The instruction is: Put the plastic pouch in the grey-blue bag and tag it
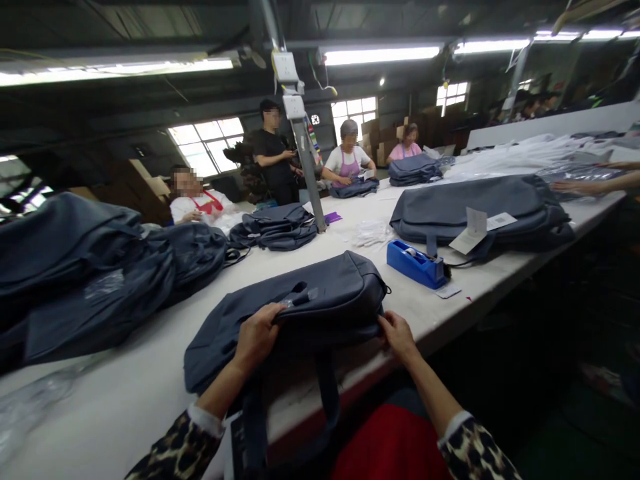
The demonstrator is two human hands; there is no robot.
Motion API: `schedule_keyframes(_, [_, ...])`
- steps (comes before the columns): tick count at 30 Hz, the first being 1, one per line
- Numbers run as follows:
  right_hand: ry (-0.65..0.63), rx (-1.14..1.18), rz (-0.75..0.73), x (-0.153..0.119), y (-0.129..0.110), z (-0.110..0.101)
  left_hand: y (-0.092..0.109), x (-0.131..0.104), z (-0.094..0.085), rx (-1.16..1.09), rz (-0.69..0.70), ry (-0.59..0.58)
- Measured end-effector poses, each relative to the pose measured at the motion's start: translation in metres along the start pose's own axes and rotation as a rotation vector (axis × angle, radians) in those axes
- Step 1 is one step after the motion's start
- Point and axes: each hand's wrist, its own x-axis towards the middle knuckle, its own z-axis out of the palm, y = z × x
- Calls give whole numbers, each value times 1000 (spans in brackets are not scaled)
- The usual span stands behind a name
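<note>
The hall is dim overall, the ceiling and floor falling into near black. Light comes from fluorescent tubes overhead, which blow out to white glare, and from overexposed windows at the back. The white table reflects it softly, with faint shadows under the bags. Wide-angle distortion bends the edges, and the corners look smeared and soft.

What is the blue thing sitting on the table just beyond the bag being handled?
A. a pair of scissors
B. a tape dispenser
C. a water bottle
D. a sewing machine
B. The blue tape dispenser with a roll in it sits on the white table, just past the grey backpack that the left hand and right hand grip.
</note>
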Motion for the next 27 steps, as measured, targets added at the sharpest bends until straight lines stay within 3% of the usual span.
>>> schedule_keyframes(2, [53,-72,-74,1,-8,-18,5,-9,2,35,84,-27])
schedule_keyframes(4, [94,-238,-293,5,-26,-35,9,-15,2,74,134,-62])
schedule_keyframes(7, [-32,-684,-817,11,-61,-45,17,-19,3,114,153,-85])
schedule_keyframes(9, [-137,-923,-1018,15,-79,-40,22,-21,2,118,176,-116])
schedule_keyframes(14, [-69,-1033,-1002,22,-88,-20,9,-36,-6,95,174,-246])
schedule_keyframes(19, [-53,-1025,-1034,29,-78,-23,-18,-50,-16,349,74,-267])
schedule_keyframes(23, [-82,-1101,-976,32,-70,-31,-14,-49,-16,474,77,-156])
schedule_keyframes(27, [-198,-1164,-929,17,-84,-24,-4,-49,-10,463,120,-180])
